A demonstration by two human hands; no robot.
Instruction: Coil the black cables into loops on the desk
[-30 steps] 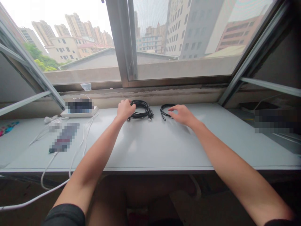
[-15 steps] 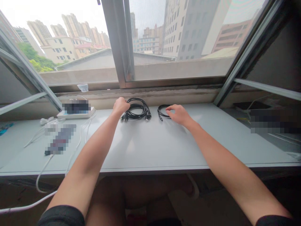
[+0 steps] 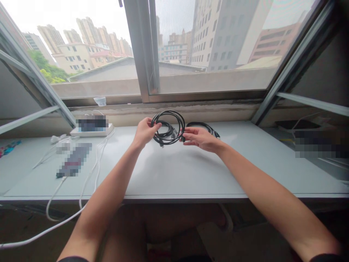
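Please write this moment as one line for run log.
left hand: holds black cable loop raised | right hand: at loop's right edge | on desk: second coil behind loop, third coil behind right hand

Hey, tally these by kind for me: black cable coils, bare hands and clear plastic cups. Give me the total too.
Black cable coils: 3 (held coil, coil behind it, rightmost coil)
Bare hands: 2 (left hand, right hand)
Clear plastic cup: 1
Total: 6
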